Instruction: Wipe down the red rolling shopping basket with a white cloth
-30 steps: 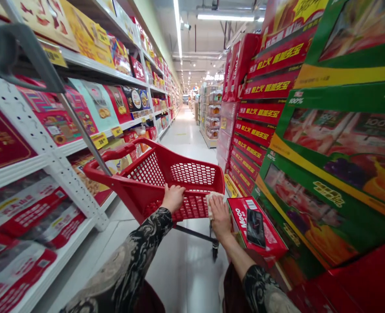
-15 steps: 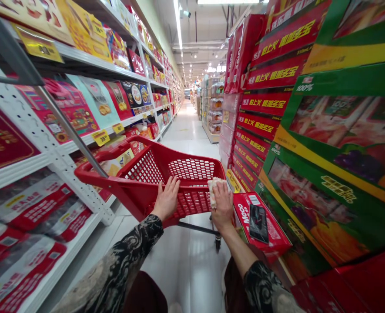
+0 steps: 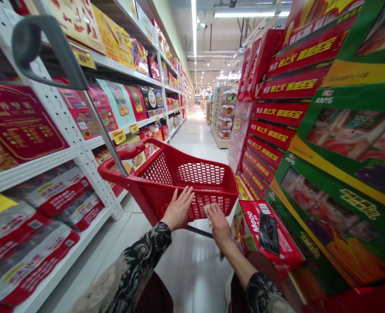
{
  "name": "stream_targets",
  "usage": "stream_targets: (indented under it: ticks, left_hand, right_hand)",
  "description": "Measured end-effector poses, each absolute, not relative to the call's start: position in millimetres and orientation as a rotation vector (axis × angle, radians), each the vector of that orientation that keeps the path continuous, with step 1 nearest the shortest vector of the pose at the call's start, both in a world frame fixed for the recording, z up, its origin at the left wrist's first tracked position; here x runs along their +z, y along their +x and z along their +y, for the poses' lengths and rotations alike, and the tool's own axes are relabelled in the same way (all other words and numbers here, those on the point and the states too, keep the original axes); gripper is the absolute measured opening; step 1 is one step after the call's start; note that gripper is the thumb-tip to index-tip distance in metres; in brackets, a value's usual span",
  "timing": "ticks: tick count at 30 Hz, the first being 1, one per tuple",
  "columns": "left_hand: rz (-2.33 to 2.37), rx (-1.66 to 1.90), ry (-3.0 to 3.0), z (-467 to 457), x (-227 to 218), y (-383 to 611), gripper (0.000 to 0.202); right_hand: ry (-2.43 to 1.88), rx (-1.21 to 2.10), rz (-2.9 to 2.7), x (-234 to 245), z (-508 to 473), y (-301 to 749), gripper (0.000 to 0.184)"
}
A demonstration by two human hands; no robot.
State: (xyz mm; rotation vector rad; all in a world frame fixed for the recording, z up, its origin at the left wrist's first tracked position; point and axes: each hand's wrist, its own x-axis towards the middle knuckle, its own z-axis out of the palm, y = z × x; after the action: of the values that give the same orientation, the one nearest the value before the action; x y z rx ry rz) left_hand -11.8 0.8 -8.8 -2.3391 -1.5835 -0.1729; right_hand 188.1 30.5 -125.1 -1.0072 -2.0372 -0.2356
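Observation:
A red plastic shopping cart [image 3: 133, 184] with perforated sides stands across the aisle in front of me. My left hand [image 3: 178, 209] lies flat against its near side, fingers stretched out toward the top rim. Lower on the same side, near the right corner, my right hand [image 3: 219, 224] presses a whitish cloth [image 3: 208, 212] to the perforated wall. Most of the cloth is hidden under the fingers. The cart's basket shows nothing inside. Its grey handle [image 3: 71, 65] rises at the upper left on a metal bar.
White shelves [image 3: 91, 141] with packaged goods line the left side. Stacked red drink cartons [image 3: 273, 113] and green juice boxes [image 3: 336, 182] wall the right. A black phone [image 3: 268, 233] lies on a red Meco box [image 3: 286, 250] beside my right knee. The tiled aisle [image 3: 192, 126] runs ahead.
My right hand and the cloth have slid down the cart's near side, away from the top rim. My left hand stays flat on the cart. The view has shifted somewhat left.

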Motion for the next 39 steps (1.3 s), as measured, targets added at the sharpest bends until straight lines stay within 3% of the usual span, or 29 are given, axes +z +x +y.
stream_targets:
  ticks: [6,15,24,33,39]
  left_hand:
    - [-1.637,-0.267,-2.277,-15.8,-19.7,-24.3,0.063]
    - [-1.689,-0.192,-2.362,-42.4,-50.7,-33.0,0.069]
    - [-1.836,-0.238,-2.235,-44.3,-47.1,-49.4,0.070]
    - [-1.873,-0.258,-2.216,-60.0,-63.3,-64.9,0.070]
    - [-1.967,-0.306,-2.161,-62.5,-60.4,-74.6,0.069]
  right_hand:
    - [-0.991,-0.341,-1.969,-56.7,47.2,170.7,0.048]
    - [-0.963,-0.285,-2.361,-138.4,16.0,165.9,0.049]
    - [-0.783,-0.380,-2.135,-56.6,35.6,125.5,0.045]
    - [-0.833,-0.348,-2.515,-138.9,24.7,135.7,0.044]
    - [-0.650,-0.388,-2.233,-70.1,25.4,115.2,0.039]
